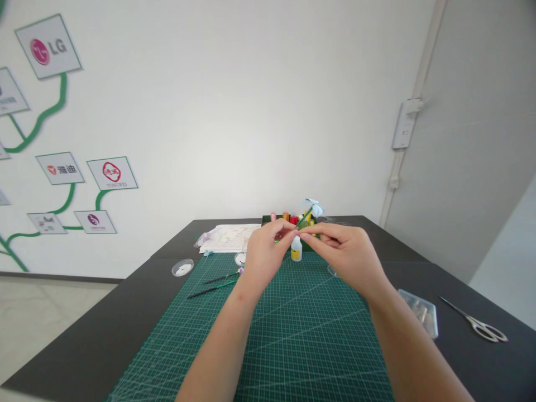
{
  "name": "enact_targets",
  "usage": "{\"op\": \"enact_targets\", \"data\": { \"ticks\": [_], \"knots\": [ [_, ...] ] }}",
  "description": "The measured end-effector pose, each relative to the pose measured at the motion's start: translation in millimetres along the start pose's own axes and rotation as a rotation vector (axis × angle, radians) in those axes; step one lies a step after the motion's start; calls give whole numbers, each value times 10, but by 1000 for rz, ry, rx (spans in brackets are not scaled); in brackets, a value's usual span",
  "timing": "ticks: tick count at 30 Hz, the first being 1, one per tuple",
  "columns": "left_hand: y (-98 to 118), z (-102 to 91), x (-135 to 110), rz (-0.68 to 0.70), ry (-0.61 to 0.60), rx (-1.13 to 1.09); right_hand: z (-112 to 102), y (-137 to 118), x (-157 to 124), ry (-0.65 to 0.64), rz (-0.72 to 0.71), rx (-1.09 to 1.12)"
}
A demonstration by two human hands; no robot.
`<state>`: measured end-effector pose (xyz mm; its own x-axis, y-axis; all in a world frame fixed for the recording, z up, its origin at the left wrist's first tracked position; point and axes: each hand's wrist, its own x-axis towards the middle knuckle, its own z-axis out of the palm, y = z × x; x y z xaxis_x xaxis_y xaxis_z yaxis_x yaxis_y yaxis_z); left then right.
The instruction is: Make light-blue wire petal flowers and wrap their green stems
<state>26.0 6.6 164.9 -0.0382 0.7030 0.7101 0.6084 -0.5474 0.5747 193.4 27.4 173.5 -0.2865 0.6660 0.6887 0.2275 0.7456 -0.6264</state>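
Observation:
In front of me my left hand (268, 251) is closed in a pinch around the green stem (305, 216) of a pale blue artificial flower (316, 209). The bloom points up and to the right. My right hand (349, 251) is also pinched, its thumb and index finger meeting the left fingertips near the stem. What lies between the right fingertips is too small to make out. Just behind and below the fingers stands a small white bottle with a yellow label (296, 250).
A green cutting mat (310, 335) covers the black table's middle. Two thin dark sticks (211, 290) lie left, near a round dish (183, 268). White paper (228, 237) and a box of colored spools (286, 216) are behind. Right are a clear case (422, 314) and scissors (481, 326).

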Motion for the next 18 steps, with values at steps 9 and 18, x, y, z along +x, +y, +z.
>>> {"op": "enact_targets", "data": {
  "ticks": [9,18],
  "knots": [
    [244,-276,-118,100,-292,291,-319,-192,-118,11,84,216],
    [557,-481,-351,24,-516,79,-296,-67,-13,-39,242,394]
  ]
}}
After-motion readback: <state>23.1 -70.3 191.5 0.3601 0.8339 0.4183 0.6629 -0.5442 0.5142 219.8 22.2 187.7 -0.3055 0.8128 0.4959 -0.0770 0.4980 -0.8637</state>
